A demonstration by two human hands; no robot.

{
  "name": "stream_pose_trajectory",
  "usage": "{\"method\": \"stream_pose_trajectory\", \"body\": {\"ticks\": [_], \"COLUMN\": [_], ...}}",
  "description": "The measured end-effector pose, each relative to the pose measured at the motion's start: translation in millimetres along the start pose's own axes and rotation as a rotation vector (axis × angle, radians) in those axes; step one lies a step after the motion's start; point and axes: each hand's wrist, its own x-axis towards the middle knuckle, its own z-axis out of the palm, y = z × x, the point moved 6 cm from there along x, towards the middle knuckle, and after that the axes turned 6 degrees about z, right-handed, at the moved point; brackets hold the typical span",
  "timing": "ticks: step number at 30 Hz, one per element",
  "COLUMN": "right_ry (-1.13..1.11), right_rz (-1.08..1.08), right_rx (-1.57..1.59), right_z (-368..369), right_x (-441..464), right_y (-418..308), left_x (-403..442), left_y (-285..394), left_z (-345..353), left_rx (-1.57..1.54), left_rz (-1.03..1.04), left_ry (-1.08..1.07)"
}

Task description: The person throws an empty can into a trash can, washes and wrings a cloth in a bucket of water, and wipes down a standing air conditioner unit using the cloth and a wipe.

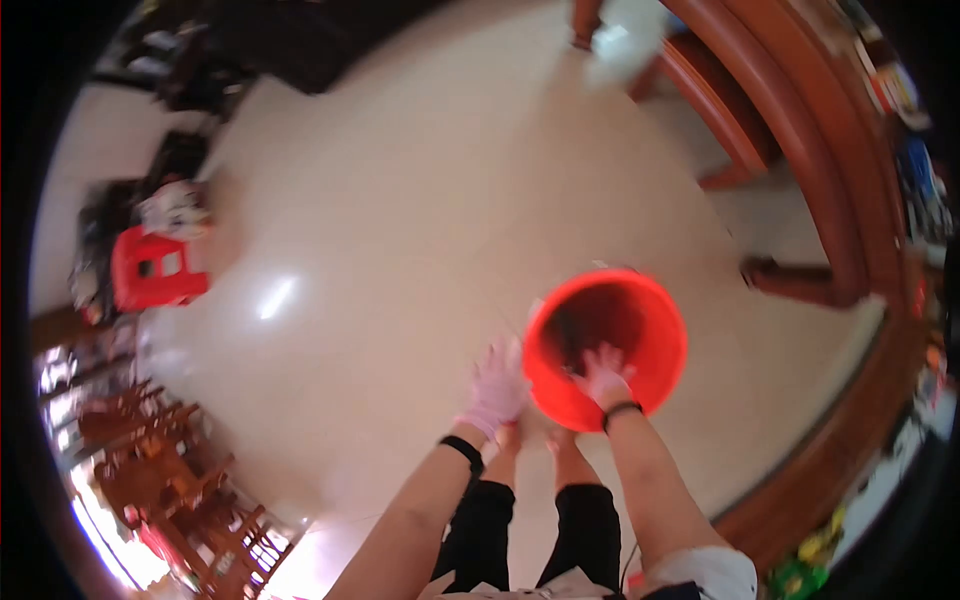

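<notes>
A red bucket (664, 345) stands on the floor by my feet, its mouth facing up toward me. Something dark (572, 338) shows inside at its left, too blurred to name. My right hand (603, 374), in a thin pinkish glove, reaches over the near rim into the mouth with fingers spread. My left hand (496, 388), gloved the same way, hovers just left of the bucket, fingers apart and smeared by motion. Nothing shows in either palm. Whether the left fingers touch the bucket's side I cannot tell.
Pale tiled floor (400, 220) spreads around the bucket. A brown wooden bench (835, 200) curves along the right side. At the left sit a red plastic stool (160, 268) and dark items. Wooden chairs (160, 470) stand at the lower left.
</notes>
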Motion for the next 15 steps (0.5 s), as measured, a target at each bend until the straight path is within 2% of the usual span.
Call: {"method": "stream_pose_trajectory", "body": {"ticks": [1, 2, 3, 4, 5, 6, 7, 8, 10, 11, 12, 13, 14, 15], "right_ry": [0.248, 0.011, -0.449, -0.491, -0.245, 0.06, 0.187, 0.004, -0.581, -0.555, -0.334, -0.111, -0.541, -0.568], "right_rz": [-0.119, -0.127, -0.036, -0.039, 0.024, -0.009, -0.053, 0.007, 0.154, 0.148, 0.121, 0.092, 0.01, 0.074], "right_rx": [-0.179, -0.408, -0.23, -0.218, -0.284, -0.191, -0.08, -0.183, -0.105, -0.114, -0.227, -0.337, -0.349, -0.363], "right_z": [-11.8, 4.5, 25.1, 25.4, 9.4, -8.1, -20.1, -28.4, -1.8, -21.9, -48.6, -79.2, -4.7, -21.0], "right_x": [-17.3, -25.8, -27.5, -34.2, -45.8, -53.2, -63.0, -86.3, -87.2, -103.1, -123.1, -136.3, -78.2, -85.7], "right_y": [4.3, 17.5, 34.1, 39.4, 42.0, 40.2, 37.2, 30.1, 42.6, 32.4, 21.1, 7.8, 41.2, 36.2], "left_x": [-16.3, -35.2, -59.3, -83.8, -108.2, -131.3, -156.3, -190.0, -248.9, -280.6, -315.5, -347.7, -377.5, -406.4], "left_y": [-14.9, -29.7, -41.6, -58.4, -75.0, -95.9, -118.0, -140.1, -181.7, -199.2, -202.6, -211.9, -210.5, -208.0], "left_z": [7.9, 12.6, 7.3, 1.3, -3.1, -0.3, 1.9, -9.5, -9.8, -13.7, -31.5, -34.6, -52.8, -66.5], "left_rx": [-0.016, -0.068, -0.11, -0.148, -0.195, -0.175, -0.161, -0.225, -0.25, -0.288, -0.355, -0.392, -0.46, -0.531], "left_rz": [-0.056, -0.099, -0.133, -0.195, -0.242, -0.32, -0.392, -0.445, -0.543, -0.598, -0.719, -0.703, -0.786, -0.867], "left_ry": [0.005, 0.0, 0.024, 0.023, 0.017, -0.009, -0.042, -0.065, -0.082, -0.102, -0.118, 0.012, 0.008, 0.003]}}
